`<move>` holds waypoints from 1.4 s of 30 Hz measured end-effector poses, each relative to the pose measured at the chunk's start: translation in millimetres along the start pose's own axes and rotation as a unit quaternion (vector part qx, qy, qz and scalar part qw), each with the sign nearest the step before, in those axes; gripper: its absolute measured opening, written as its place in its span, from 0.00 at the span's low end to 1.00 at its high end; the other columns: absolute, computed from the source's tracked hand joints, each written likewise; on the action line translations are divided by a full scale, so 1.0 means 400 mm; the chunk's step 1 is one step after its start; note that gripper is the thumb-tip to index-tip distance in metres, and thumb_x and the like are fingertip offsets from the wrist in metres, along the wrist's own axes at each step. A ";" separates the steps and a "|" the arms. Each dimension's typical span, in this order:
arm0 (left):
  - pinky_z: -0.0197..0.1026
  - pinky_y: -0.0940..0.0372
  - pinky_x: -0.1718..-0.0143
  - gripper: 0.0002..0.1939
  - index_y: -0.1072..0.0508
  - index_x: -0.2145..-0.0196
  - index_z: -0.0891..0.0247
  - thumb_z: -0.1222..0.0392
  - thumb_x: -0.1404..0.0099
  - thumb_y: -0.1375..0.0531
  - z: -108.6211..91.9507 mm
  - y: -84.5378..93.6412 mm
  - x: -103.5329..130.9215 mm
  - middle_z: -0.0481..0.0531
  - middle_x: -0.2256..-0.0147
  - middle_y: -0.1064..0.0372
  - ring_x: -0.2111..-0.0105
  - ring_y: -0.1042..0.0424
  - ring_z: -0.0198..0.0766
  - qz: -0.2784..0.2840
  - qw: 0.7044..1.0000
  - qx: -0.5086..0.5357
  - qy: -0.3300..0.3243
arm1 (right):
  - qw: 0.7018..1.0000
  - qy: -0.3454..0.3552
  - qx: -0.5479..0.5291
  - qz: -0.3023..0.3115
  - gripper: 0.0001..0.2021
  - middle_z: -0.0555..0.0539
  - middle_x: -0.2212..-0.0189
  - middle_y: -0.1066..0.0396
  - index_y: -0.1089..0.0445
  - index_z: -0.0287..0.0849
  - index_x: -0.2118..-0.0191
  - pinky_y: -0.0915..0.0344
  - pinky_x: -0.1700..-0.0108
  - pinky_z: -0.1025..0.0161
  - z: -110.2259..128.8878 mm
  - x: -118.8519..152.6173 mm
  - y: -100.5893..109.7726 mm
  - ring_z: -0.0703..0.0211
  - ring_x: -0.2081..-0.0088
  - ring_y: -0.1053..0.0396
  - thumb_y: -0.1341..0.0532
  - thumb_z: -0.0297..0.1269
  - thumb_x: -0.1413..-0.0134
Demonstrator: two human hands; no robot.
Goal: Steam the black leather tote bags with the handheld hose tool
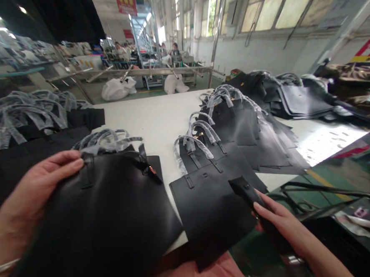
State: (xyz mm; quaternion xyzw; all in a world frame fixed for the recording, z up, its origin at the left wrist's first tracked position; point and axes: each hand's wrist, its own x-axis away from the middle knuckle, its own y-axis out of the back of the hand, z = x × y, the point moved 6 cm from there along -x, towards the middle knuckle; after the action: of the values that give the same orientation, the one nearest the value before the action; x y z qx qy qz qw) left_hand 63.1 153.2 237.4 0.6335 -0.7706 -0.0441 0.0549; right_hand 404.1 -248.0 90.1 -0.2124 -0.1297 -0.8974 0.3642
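My left hand [34,193] rests flat on a black leather bag panel [108,218] at the near left, fingertips at its plastic-wrapped handles [106,142]. My right hand [280,220] grips a small black leather strap piece [246,191] at the near right, held over the corner of another black bag panel [208,208] that lies on the white table [158,119]. That panel tops a row of similar panels with wrapped handles [197,140].
More black bag panels are stacked at the left [30,123] and fanned out at the right [259,125]. Flat black pieces [301,100] lie at the far right. White sacks [117,88] sit beyond the table. People work far behind.
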 end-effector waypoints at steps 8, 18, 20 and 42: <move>0.34 0.32 0.71 0.13 0.30 0.59 0.66 0.56 0.38 0.38 -0.021 -0.389 0.108 0.52 0.64 0.29 0.73 0.30 0.32 0.349 0.936 0.026 0.045 | 0.998 -0.002 0.010 -0.063 0.47 0.50 0.70 0.26 0.46 0.46 0.34 0.32 0.71 0.65 0.004 -0.004 0.012 0.59 0.74 0.29 0.31 0.58 0.59; 0.47 0.36 0.55 0.04 0.28 0.64 0.63 0.62 0.36 0.40 0.368 -0.422 0.272 0.53 0.62 0.30 0.59 0.32 0.44 0.318 0.843 -0.356 -0.248 | 0.987 0.006 0.141 0.079 0.43 0.53 0.74 0.32 0.50 0.45 0.33 0.40 0.76 0.67 0.035 -0.019 -0.087 0.63 0.78 0.35 0.37 0.57 0.50; 0.50 0.36 0.51 0.08 0.29 0.59 0.62 0.61 0.37 0.39 0.401 -0.401 0.324 0.54 0.56 0.31 0.54 0.34 0.46 0.292 0.840 -0.360 -0.282 | 0.975 -0.010 0.175 0.136 0.40 0.54 0.75 0.34 0.49 0.44 0.33 0.41 0.77 0.68 0.026 -0.024 -0.137 0.64 0.79 0.36 0.39 0.56 0.48; 0.53 0.38 0.48 0.14 0.31 0.54 0.63 0.56 0.36 0.41 0.447 -0.405 0.410 0.56 0.56 0.32 0.55 0.35 0.47 0.218 0.819 -0.395 -0.354 | 0.953 0.044 0.238 0.184 0.37 0.55 0.78 0.36 0.48 0.45 0.33 0.38 0.80 0.68 0.144 -0.101 -0.327 0.64 0.82 0.36 0.39 0.51 0.46</move>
State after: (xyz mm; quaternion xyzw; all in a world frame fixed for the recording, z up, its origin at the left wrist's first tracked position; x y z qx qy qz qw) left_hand 164.0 -39.2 42.7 0.3137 -0.7714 -0.5528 0.0316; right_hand 353.9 -109.8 111.0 -0.0999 -0.2817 -0.7669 0.5679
